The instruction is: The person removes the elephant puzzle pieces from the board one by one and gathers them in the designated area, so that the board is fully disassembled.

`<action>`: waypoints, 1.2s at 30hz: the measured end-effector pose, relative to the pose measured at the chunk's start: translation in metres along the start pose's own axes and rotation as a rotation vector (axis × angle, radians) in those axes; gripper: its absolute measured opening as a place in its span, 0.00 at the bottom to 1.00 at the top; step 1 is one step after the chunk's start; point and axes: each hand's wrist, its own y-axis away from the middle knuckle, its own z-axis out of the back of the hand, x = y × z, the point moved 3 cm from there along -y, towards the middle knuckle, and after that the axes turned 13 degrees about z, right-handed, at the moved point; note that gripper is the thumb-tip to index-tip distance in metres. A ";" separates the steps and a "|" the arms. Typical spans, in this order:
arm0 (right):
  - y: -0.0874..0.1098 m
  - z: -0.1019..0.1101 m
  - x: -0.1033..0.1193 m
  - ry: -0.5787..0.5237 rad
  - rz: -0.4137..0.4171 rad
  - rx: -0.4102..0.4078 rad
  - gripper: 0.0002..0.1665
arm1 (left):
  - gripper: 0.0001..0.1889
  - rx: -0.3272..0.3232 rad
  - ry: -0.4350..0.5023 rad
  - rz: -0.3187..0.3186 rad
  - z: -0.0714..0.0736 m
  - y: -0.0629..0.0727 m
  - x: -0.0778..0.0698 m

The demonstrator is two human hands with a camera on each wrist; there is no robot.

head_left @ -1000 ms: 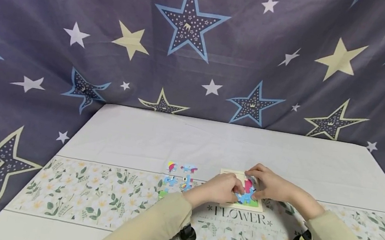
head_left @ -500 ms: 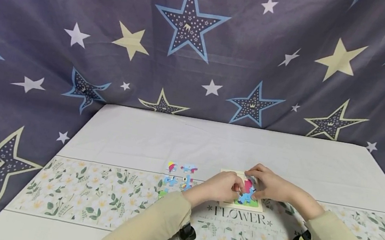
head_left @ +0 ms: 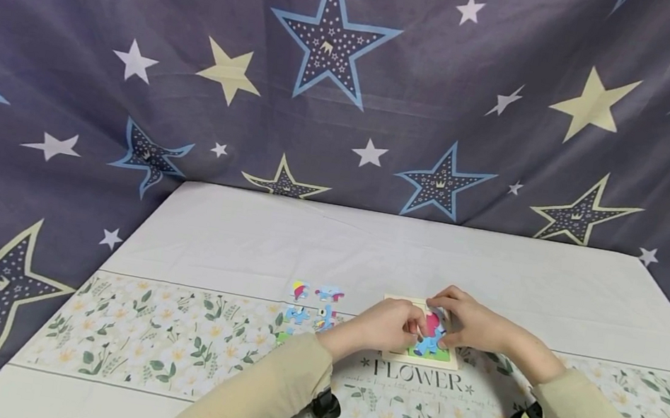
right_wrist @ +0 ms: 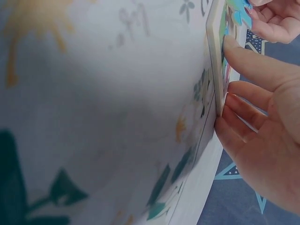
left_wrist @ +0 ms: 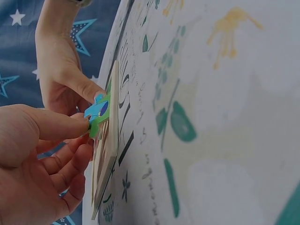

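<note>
Left hand [head_left: 388,322] pinches blue-and-green jigsaw piece [left_wrist: 97,109], tilted, over shallow pale-wood tray [left_wrist: 111,145]. Right hand [head_left: 476,324], fingers relaxed, touches tray's right side. Left of tray, loose mostly-blue jigsaw pieces [head_left: 297,315] on white floral tablecloth [head_left: 278,244]. Behind, dark star-print curtain [head_left: 386,116].

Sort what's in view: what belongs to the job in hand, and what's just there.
Part of the job:
left hand, pinching a blue-and-green puzzle piece
right hand, touching the puzzle board
loose pieces left of the board, most likely

Just there:
flower-print table cover
star-patterned cloth behind
black devices at the wrists
</note>
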 end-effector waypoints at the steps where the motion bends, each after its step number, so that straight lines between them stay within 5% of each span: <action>1: 0.000 0.000 0.000 0.002 0.001 0.000 0.37 | 0.07 -0.001 0.003 0.000 0.000 0.000 0.000; 19: -0.002 -0.002 -0.001 0.012 -0.003 -0.005 0.37 | 0.06 0.003 0.053 -0.021 0.002 0.004 0.004; 36: 0.001 -0.003 -0.004 0.002 -0.049 -0.005 0.39 | 0.06 0.012 0.158 0.047 0.018 0.020 0.027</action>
